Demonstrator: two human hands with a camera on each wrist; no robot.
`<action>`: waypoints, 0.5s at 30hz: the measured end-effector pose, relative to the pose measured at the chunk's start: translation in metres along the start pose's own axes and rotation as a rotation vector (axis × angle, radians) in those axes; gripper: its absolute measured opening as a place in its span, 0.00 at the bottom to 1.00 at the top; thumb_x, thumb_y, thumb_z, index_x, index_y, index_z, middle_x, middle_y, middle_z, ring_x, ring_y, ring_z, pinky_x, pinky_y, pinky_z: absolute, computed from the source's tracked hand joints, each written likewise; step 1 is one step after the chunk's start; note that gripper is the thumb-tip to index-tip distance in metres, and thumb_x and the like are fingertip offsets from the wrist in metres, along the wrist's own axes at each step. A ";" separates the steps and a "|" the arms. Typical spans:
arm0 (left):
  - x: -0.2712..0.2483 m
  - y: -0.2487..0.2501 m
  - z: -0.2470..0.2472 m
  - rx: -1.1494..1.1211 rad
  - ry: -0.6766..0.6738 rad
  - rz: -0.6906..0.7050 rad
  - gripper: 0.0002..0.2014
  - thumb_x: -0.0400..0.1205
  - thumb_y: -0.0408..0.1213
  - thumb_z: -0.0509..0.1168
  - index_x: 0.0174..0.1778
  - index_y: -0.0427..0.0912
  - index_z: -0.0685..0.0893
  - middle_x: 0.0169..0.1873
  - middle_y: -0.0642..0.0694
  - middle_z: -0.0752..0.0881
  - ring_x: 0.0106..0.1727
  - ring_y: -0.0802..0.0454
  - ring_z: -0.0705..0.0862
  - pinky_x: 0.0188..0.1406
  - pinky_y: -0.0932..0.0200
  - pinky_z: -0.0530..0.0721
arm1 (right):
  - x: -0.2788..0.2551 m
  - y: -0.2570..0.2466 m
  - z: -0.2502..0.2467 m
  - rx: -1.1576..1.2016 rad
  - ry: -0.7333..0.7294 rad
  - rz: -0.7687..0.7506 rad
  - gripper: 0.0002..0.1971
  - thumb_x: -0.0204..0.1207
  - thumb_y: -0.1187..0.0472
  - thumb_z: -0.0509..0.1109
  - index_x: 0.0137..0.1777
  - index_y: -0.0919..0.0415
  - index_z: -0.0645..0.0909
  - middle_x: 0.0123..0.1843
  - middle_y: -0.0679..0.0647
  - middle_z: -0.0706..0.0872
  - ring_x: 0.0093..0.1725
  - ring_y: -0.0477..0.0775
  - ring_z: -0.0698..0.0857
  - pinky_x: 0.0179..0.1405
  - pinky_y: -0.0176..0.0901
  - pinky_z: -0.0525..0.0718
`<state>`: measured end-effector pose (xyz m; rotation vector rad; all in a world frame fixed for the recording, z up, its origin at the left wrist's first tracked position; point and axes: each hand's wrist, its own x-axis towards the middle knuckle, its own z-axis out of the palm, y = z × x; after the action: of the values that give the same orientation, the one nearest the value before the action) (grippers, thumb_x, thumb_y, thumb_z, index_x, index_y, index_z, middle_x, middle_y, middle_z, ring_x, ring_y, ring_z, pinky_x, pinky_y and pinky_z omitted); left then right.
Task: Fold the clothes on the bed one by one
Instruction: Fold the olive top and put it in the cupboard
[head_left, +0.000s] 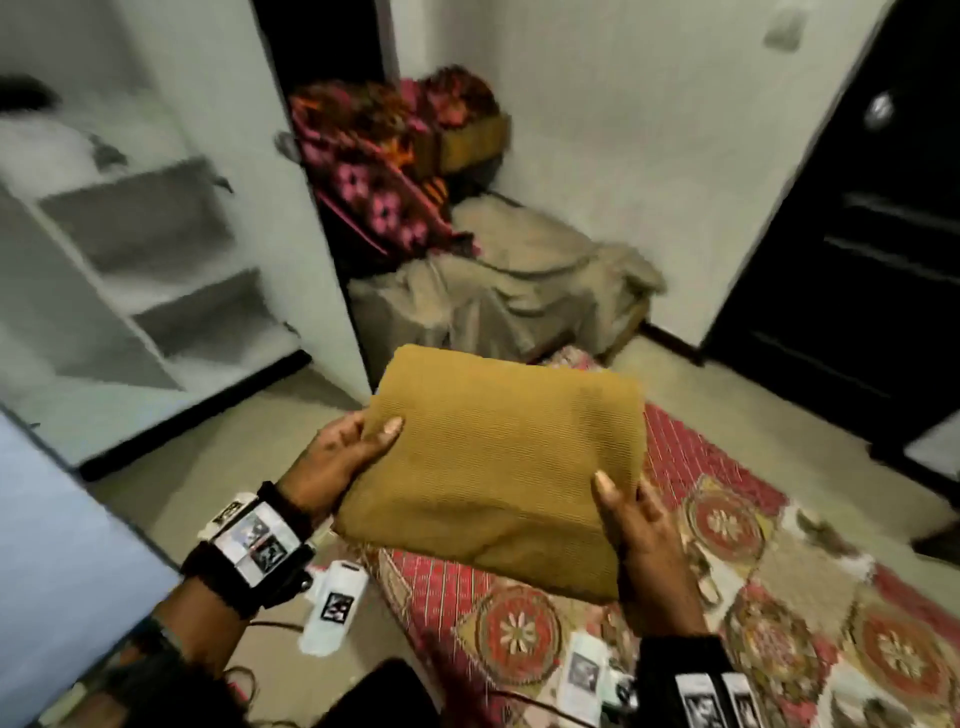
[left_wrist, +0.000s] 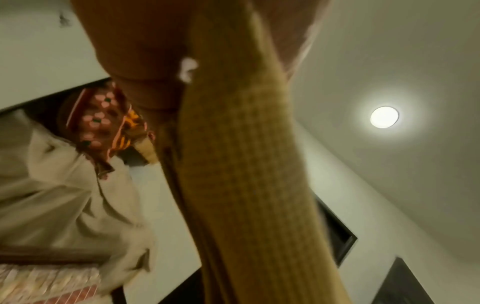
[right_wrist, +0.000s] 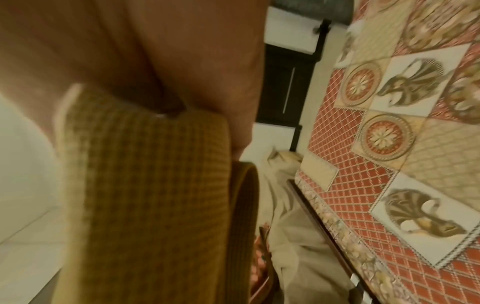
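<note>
A folded mustard-yellow ribbed garment (head_left: 493, 467) is held flat in the air above the corner of the bed (head_left: 779, 597), which has a red patterned cover. My left hand (head_left: 343, 457) grips its left edge, thumb on top and fingers hidden underneath. My right hand (head_left: 639, 525) grips its near right corner the same way. In the left wrist view the garment's folded edge (left_wrist: 246, 185) runs down the middle below my palm (left_wrist: 145, 51). The right wrist view shows the stacked folds (right_wrist: 145, 195) under my palm (right_wrist: 155, 51), with the bed cover (right_wrist: 389, 144) to the right.
White open shelves (head_left: 156, 260) stand at the left. A beige cloth (head_left: 493, 296) drapes over something low by the wall, with a pink and dark patterned blanket (head_left: 384, 171) above it. A dark door (head_left: 857, 234) is at the right. Tiled floor (head_left: 234, 467) lies between bed and shelves.
</note>
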<state>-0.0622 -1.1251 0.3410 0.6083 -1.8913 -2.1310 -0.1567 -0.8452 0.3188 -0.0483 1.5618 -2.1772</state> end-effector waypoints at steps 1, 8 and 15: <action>-0.006 0.015 -0.011 -0.020 0.029 0.042 0.12 0.76 0.42 0.70 0.53 0.40 0.87 0.48 0.49 0.93 0.44 0.57 0.91 0.40 0.66 0.87 | 0.004 -0.014 0.020 -0.024 -0.037 -0.018 0.18 0.79 0.58 0.70 0.69 0.55 0.82 0.62 0.55 0.92 0.60 0.60 0.91 0.60 0.63 0.88; -0.041 0.046 -0.091 -0.140 0.341 0.156 0.34 0.70 0.64 0.76 0.62 0.41 0.86 0.57 0.38 0.91 0.53 0.42 0.91 0.46 0.52 0.91 | 0.043 -0.047 0.133 -0.117 -0.253 0.105 0.26 0.75 0.46 0.74 0.72 0.53 0.82 0.64 0.56 0.91 0.61 0.65 0.90 0.61 0.75 0.86; -0.052 0.028 -0.172 -0.237 0.519 0.101 0.24 0.76 0.57 0.72 0.56 0.39 0.88 0.51 0.35 0.92 0.43 0.46 0.93 0.37 0.59 0.90 | 0.081 -0.015 0.206 -0.270 -0.509 0.189 0.42 0.50 0.49 0.93 0.67 0.56 0.83 0.57 0.55 0.93 0.54 0.61 0.93 0.50 0.60 0.92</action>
<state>0.0582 -1.2592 0.3629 0.8855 -1.3421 -1.8610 -0.1750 -1.0552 0.3864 -0.4803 1.4724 -1.6295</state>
